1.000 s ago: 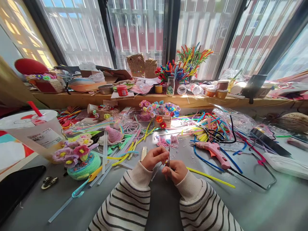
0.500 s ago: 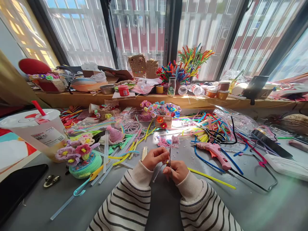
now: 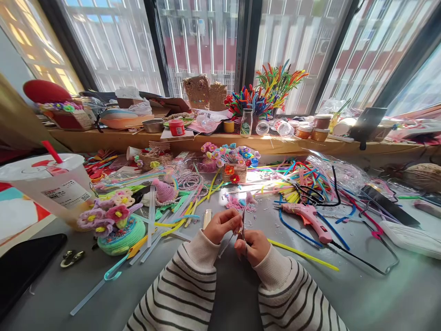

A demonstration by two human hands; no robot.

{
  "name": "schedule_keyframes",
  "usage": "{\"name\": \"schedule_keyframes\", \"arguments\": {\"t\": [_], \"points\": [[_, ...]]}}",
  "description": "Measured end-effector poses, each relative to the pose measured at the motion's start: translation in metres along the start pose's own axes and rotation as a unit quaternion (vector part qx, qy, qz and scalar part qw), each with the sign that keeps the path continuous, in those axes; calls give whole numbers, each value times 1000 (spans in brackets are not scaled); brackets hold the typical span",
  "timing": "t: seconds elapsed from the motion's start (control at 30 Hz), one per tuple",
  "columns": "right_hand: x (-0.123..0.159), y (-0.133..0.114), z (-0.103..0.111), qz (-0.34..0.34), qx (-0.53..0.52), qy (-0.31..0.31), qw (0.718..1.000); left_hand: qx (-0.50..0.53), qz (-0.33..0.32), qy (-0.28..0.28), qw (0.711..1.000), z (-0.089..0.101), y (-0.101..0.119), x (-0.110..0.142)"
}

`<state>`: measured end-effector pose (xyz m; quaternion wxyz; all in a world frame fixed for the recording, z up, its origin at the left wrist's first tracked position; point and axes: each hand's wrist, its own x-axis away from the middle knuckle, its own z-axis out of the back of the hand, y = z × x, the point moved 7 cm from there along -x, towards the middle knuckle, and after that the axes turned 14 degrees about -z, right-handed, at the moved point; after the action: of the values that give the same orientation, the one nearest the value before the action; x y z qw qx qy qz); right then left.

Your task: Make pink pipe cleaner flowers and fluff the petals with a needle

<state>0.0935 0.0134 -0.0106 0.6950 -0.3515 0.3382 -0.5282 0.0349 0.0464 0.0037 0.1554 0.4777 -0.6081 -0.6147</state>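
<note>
Over the near middle of the grey table, my left hand (image 3: 221, 226) is closed in a pinch around a thin pale fuzzy stem (image 3: 225, 246), whose end slants down below the fingers. The upper end of the stem is too small to make out. My right hand (image 3: 257, 248) is wrapped around small scissors (image 3: 244, 216), their narrow blades pointing up beside my left fingertips. Fingers hide most of the scissors' handles. Just beyond the hands lies a heap of pink and blue fluffy clippings (image 3: 241, 201).
To the right lie a pink glue gun (image 3: 308, 219) with its cord, black-handled scissors (image 3: 308, 194) and a yellow pipe cleaner (image 3: 303, 255). At left stand a lidded drink cup (image 3: 51, 184) and a green pot of fuzzy flowers (image 3: 122, 236). Clear glue sticks (image 3: 151, 216) lie near my left sleeve.
Both hands stay close together in nearly the same place. The scissors' blades and right thumb have shifted slightly; the whole view has moved a little.
</note>
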Motion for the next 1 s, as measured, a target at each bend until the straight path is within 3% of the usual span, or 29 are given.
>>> {"name": "schedule_keyframes", "arguments": {"t": [0.2,0.4,0.7,0.9,1.0], "points": [[-3,10,0,-44,21,18,999,-4,6,8,1000,1,-1,0],[0,4,0,-20,9,7,1000,-15,11,-1,1000,-2,1,0],[-3,11,-1,-51,18,-1,999,-13,20,1,1000,-1,-1,0],[0,-2,-1,3,1,-17,1000,-10,36,-17,999,-5,0,1],[-1,1,0,-9,11,-15,1000,-11,35,-17,999,-6,1,1]]}}
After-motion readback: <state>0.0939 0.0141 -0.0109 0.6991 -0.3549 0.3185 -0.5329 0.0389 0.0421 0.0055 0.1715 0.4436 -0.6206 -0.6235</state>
